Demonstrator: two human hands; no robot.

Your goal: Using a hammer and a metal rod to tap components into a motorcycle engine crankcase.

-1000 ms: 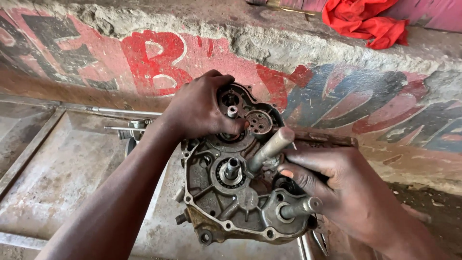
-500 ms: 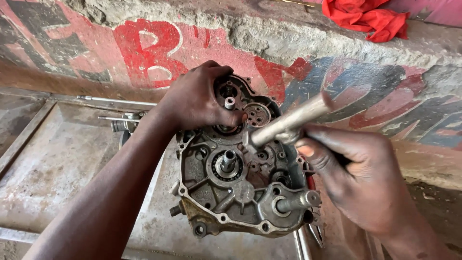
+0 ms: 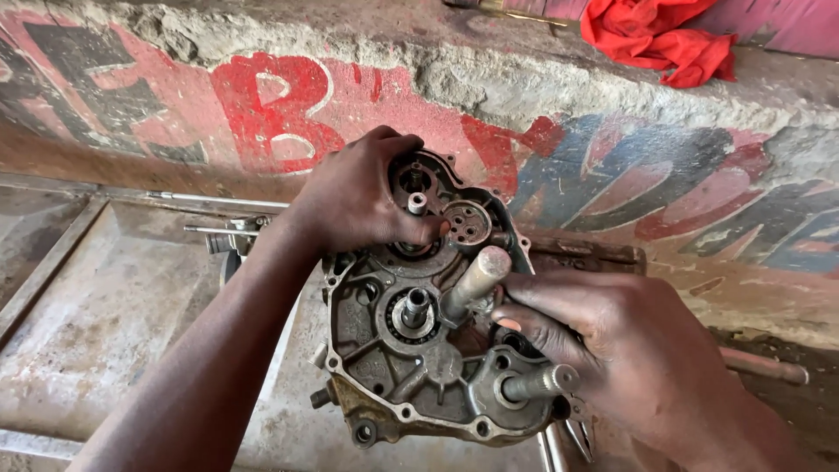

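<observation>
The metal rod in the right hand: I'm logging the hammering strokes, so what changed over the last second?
The right hand raised the metal rod up and to the right half a second ago, then brought it back down; its end now sits low against the engine casing, near the central shaft. The left hand stayed gripping the casing's top, and the casing kept its place on the metal tray.

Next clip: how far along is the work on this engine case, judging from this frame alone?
Done: the engine case lies open, with its cover off and its bearing and shafts exposed. In hand: the left hand grips the case's upper end by the small gear, and the right hand holds a metal rod angled into the middle. Left: shafts and gears sit inside, and no cover is in view.
</observation>
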